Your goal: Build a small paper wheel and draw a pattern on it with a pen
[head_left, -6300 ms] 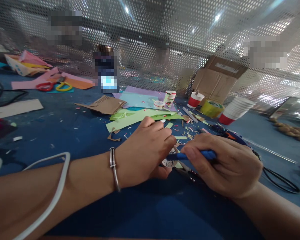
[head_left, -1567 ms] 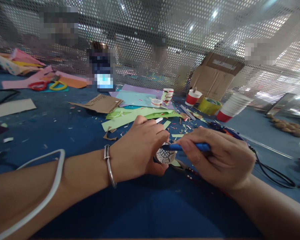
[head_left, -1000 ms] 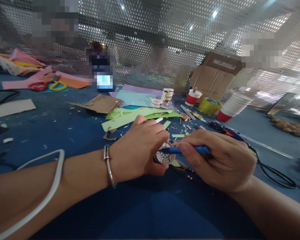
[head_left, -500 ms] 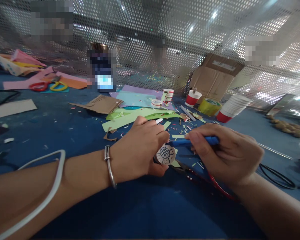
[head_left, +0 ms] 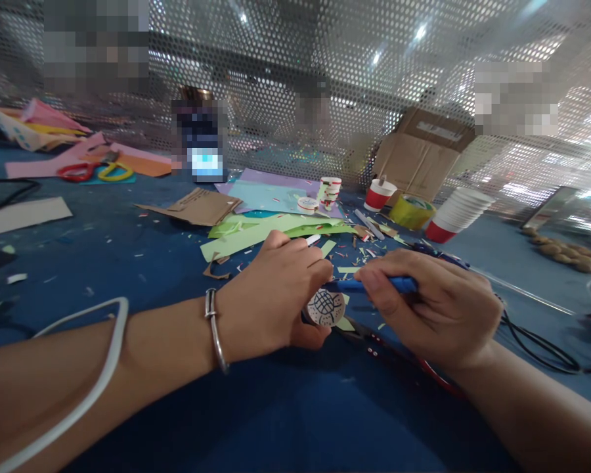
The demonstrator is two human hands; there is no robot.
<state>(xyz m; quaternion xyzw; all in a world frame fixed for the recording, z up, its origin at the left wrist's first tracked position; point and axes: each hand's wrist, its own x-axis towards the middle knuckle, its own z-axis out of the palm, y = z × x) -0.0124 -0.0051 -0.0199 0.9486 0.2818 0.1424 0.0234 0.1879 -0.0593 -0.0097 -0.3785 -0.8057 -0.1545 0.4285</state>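
Between the thumb and fingers of my left hand [head_left: 288, 295] is a small round white disc [head_left: 326, 308], its face turned toward me and drawn with a dark grid, curved lines and dots. My right hand [head_left: 431, 305] grips a blue pen [head_left: 374, 285], held nearly level. The pen's tip end reaches the upper edge of the disc, close to my left fingertips; whether it touches I cannot tell. Below the right hand lie red-handled scissors [head_left: 374, 341], partly hidden by that hand.
Green paper strips [head_left: 256, 233] and scraps lie beyond my hands. Farther back stand a small stack of cut cup pieces [head_left: 329, 192], a red-and-white cup [head_left: 379, 195], yellow tape [head_left: 412, 211] and stacked paper cups [head_left: 458, 215]. Cardboard [head_left: 197, 207] and another pair of scissors [head_left: 115, 172] lie left.
My right hand has moved left with the blue pen, bringing its tip end closer to my left fingers. The left hand and disc have barely moved.
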